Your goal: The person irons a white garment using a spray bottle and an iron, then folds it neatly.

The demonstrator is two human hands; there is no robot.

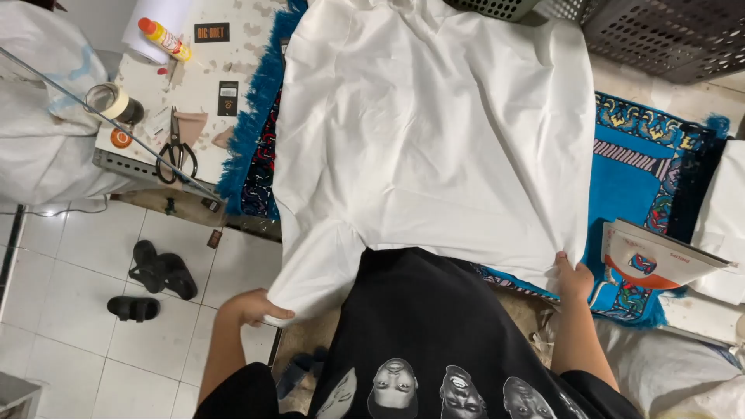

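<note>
A white garment [434,132] lies spread flat over a blue patterned cloth [632,174] on the table. My left hand [252,306] grips the garment's lower left corner, which hangs off the table's near edge. My right hand [573,273] pinches the lower right corner at the near edge. Both arms reach out from my black printed shirt.
A white iron [652,260] rests on its side at the right of the cloth. Scissors [177,151], a tape roll [109,99] and a yellow bottle [164,37] sit on a side surface at left. Dark baskets [660,31] stand behind. Black sandals [155,279] lie on the tiled floor.
</note>
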